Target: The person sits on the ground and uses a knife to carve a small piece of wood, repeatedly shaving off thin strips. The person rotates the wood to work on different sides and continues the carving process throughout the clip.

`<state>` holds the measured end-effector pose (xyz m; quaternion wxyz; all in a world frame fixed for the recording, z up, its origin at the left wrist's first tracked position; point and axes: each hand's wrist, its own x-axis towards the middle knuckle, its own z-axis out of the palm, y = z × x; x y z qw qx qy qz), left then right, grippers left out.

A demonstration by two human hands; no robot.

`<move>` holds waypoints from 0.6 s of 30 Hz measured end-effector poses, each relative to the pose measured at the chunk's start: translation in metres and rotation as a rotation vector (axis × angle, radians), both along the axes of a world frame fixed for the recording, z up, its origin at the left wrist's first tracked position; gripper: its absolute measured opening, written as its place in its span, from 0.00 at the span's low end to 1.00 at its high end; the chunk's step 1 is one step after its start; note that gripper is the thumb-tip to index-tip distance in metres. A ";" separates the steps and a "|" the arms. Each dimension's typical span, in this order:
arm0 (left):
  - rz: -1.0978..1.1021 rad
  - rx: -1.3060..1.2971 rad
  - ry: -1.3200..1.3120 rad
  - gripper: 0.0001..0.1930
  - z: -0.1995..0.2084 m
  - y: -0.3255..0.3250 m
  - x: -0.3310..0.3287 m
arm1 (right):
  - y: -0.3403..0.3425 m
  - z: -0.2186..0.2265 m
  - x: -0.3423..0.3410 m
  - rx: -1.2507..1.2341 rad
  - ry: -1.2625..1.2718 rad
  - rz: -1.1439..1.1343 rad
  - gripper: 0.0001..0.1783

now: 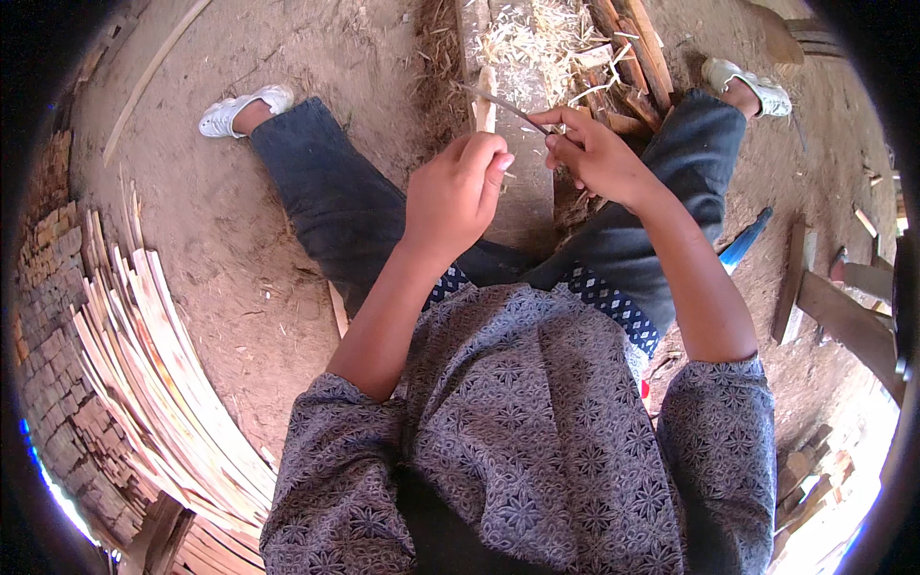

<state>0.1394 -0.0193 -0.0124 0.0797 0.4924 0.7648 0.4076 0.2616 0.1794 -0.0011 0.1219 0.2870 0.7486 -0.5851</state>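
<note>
My left hand [454, 190] is a closed fist around a pale, narrow piece of wood [486, 117], whose far end sticks out beyond the knuckles. What lies inside that fist is hidden. To its right, my right hand [602, 161] grips a knife [510, 107] with a thin dark blade; its handle is mostly covered by the fingers. The blade slants up and left, crossing over the wood. Both hands are above a long, worn plank [529, 196] that runs away between my legs.
Wood shavings [541, 43] heap on the plank's far part. Split wood pieces [647, 57] lie along its right side. Long strips [168, 364] and stacked blocks [53, 345] are at the left. A wooden frame [834, 307] and a blue object [745, 241] are at the right.
</note>
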 end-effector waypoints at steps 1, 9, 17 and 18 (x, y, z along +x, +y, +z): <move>-0.010 -0.017 0.012 0.06 0.002 0.000 0.002 | 0.004 -0.002 0.001 0.028 -0.014 0.031 0.19; 0.017 -0.035 0.091 0.07 0.005 0.001 0.007 | 0.024 0.020 -0.009 0.401 -0.001 0.215 0.16; 0.037 -0.045 0.124 0.09 0.002 0.010 0.003 | 0.022 0.059 -0.001 0.570 0.011 0.307 0.14; 0.040 -0.039 0.126 0.09 0.002 0.011 0.003 | 0.022 0.058 -0.002 0.614 0.046 0.316 0.14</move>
